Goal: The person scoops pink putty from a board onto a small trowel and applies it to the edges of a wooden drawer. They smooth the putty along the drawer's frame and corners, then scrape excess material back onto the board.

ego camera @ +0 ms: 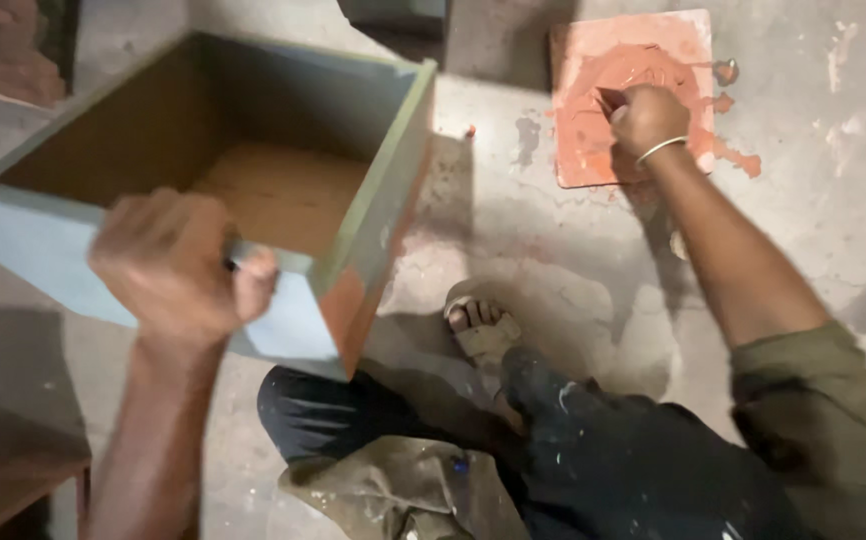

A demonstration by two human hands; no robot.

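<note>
My left hand (178,265) grips the near rim of an open wooden box (383,190), grey-blue outside and brown inside, tilted up off the floor. One outer side of the box carries reddish-orange paste. My right hand (648,118) reaches far forward and holds a small dark scraper blade (610,98), pressing it into a mound of reddish-orange putty on a square tile (683,40) lying on the concrete floor. A pale band sits on that wrist.
My foot in a sandal (481,325) and dark paint-flecked trousers (593,450) fill the lower middle. Putty splashes (738,158) mark the floor beside the tile. A wooden piece (3,480) sits at lower left.
</note>
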